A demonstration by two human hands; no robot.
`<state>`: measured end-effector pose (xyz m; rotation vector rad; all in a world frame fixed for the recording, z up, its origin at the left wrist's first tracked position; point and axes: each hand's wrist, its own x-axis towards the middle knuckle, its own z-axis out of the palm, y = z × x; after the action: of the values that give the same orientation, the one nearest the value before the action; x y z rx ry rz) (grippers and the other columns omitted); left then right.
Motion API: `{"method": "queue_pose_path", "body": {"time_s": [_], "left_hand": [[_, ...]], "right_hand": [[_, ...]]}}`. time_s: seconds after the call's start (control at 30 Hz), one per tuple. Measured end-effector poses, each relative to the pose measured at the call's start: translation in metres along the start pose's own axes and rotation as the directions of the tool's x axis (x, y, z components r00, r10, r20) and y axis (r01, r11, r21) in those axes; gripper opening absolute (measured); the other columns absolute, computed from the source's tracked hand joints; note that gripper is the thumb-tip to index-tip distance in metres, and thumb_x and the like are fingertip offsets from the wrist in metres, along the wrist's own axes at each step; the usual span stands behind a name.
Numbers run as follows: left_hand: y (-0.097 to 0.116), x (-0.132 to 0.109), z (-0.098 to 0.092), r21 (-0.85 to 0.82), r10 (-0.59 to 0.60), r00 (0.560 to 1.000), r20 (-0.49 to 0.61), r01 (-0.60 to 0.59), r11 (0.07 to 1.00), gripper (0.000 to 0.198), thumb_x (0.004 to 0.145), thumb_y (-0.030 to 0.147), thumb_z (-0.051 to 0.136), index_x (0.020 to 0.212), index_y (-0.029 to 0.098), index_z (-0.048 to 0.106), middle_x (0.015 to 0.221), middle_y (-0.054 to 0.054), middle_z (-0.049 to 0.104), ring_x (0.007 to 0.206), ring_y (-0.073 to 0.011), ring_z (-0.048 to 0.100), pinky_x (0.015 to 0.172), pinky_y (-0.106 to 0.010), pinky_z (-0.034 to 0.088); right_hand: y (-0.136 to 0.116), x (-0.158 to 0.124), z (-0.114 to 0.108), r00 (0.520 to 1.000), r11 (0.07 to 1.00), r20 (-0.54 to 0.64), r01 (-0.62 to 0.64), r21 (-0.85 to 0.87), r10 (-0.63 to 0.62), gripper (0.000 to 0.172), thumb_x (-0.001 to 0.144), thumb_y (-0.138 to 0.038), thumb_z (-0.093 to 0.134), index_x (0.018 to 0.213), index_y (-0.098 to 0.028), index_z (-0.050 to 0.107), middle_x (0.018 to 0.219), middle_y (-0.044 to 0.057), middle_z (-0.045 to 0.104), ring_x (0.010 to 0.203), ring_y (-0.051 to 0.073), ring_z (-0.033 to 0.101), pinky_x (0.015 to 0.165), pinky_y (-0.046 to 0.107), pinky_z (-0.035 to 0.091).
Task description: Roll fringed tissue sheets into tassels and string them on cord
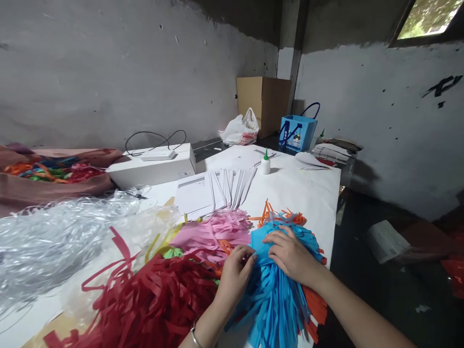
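A bundle of blue fringed tissue paper (pixel 279 295) lies in front of me on the table, its strips hanging toward me. My left hand (pixel 237 270) is at its left edge, with thumb and forefinger closed on the blue paper. Across the top of the bundle rests my right hand (pixel 292 256), palm down, fingers stretched out and slightly apart. Orange fringed paper (pixel 314 307) shows from under the blue on the right side. Pink fringed paper (pixel 217 232) lies just beyond my left hand, and a heap of red strips (pixel 155 299) is to its left.
A white glue bottle with a green cap (pixel 266 165) stands beyond the bundle. Fanned white paper sheets (pixel 228 186) lie left of it. Clear plastic strands (pixel 68 241) spread at left, near a white box (pixel 155 166). The table's right edge (pixel 335 208) is close to my right arm.
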<state>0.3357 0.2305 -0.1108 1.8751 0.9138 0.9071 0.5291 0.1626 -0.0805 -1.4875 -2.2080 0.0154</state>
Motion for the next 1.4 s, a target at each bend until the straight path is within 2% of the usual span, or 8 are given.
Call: {"method": "queue_pose_path", "body": {"time_s": [0.2,0.37,0.53,0.87,1.4], "left_hand": [[-0.001,-0.001,0.0,-0.018,-0.009,1.0,0.002,0.01,1.0,0.021,0.088,0.034,0.057,0.079,0.019,0.069,0.082,-0.007,0.068,0.078,-0.0235,0.065,0.072,-0.035,0.051],[-0.003,-0.001,0.001,-0.026,-0.015,1.0,0.012,0.015,1.0,0.023,0.088,0.036,0.057,0.08,0.019,0.069,0.084,-0.007,0.069,0.079,-0.0237,0.065,0.071,-0.034,0.052],[-0.004,-0.001,0.002,-0.028,-0.011,1.0,0.016,0.012,1.0,0.021,0.089,0.034,0.056,0.081,0.019,0.068,0.085,-0.007,0.068,0.08,-0.0231,0.064,0.072,-0.034,0.051],[-0.005,-0.002,0.001,-0.028,-0.005,1.0,0.02,0.005,1.0,0.019,0.088,0.032,0.057,0.081,0.019,0.068,0.085,-0.007,0.069,0.08,-0.0234,0.064,0.073,-0.034,0.051],[-0.007,-0.001,0.002,-0.031,-0.005,0.999,0.034,0.006,1.0,0.017,0.088,0.03,0.055,0.082,0.019,0.067,0.086,-0.006,0.067,0.08,-0.0231,0.063,0.074,-0.035,0.049]], "right_hand": [[-0.002,0.003,-0.007,0.998,0.994,0.02,-0.068,0.08,0.067,0.017,0.093,-0.017,0.063,0.079,-0.021,0.071,0.113,0.001,0.072,0.111,0.019,0.061,0.121,0.053,0.018],[-0.003,0.009,-0.014,0.995,0.992,0.064,-0.078,0.102,0.071,0.019,0.095,-0.021,0.063,0.079,-0.022,0.074,0.12,0.003,0.071,0.118,0.021,0.059,0.12,0.054,0.019],[-0.002,0.014,-0.015,0.989,0.993,0.142,-0.064,0.096,0.05,0.012,0.087,-0.031,0.074,0.078,-0.023,0.075,0.128,0.003,0.067,0.126,0.025,0.054,0.12,0.056,0.018],[-0.004,0.019,-0.015,0.982,0.992,0.178,-0.083,0.096,0.065,0.017,0.091,-0.022,0.068,0.075,-0.022,0.075,0.126,0.002,0.069,0.124,0.022,0.056,0.118,0.052,0.023],[0.0,0.019,-0.016,0.974,0.986,0.215,-0.098,0.136,0.067,0.018,0.09,-0.022,0.067,0.074,-0.02,0.073,0.125,0.003,0.07,0.122,0.022,0.056,0.12,0.053,0.015]]}}
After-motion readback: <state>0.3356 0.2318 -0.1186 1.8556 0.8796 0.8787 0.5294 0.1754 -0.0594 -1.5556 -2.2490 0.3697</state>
